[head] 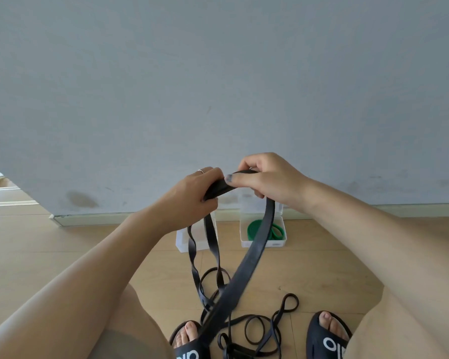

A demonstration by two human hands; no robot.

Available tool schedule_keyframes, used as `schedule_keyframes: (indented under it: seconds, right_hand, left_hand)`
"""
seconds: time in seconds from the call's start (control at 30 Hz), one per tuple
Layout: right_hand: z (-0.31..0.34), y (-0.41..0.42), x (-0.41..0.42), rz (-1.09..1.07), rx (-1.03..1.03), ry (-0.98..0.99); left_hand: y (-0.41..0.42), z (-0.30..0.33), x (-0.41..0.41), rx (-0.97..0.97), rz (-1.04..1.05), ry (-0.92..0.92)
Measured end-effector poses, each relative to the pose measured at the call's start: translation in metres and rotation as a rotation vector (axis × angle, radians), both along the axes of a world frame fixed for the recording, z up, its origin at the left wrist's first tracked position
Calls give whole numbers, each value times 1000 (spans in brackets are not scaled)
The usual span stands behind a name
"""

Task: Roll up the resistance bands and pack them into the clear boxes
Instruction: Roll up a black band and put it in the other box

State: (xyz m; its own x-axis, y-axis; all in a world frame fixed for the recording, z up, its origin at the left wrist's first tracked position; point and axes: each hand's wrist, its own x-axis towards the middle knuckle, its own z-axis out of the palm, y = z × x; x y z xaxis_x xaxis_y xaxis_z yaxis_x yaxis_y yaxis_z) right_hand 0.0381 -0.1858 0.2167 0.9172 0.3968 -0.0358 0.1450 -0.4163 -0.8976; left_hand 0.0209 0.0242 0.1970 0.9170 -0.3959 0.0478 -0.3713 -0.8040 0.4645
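Note:
Both my hands hold a black resistance band (246,263) up in front of the wall. My left hand (195,195) grips one end of its top fold, and my right hand (265,177) pinches the other end between thumb and curled fingers. From the hands the band hangs down in long strands to the floor. More black bands (267,325) lie tangled on the floor between my feet. Two clear boxes stand by the wall: the left box (183,239) looks empty, and the right box (263,242) holds a rolled green band (254,230).
A grey wall (218,86) with a skirting board runs straight ahead. The floor (88,242) is light wood. My feet in black slides (327,338) sit at the bottom edge, on either side of the tangled bands.

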Motion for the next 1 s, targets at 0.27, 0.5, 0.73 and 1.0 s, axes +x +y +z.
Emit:
schedule_keyframes:
  seconds: [0.27,0.5,0.73,1.0]
  right_hand:
    - [0,-13,9,-92,87,80]
    - [-1,-31,12,-111,66,124]
    - [1,-29,12,-131,102,129]
    - [6,-32,12,-170,188,128]
  left_hand:
    - [12,-3,4,60,144,96]
    - [11,6,-1,-34,87,41]
    - [4,7,-3,-81,136,-1]
    - [6,4,-2,-14,91,92]
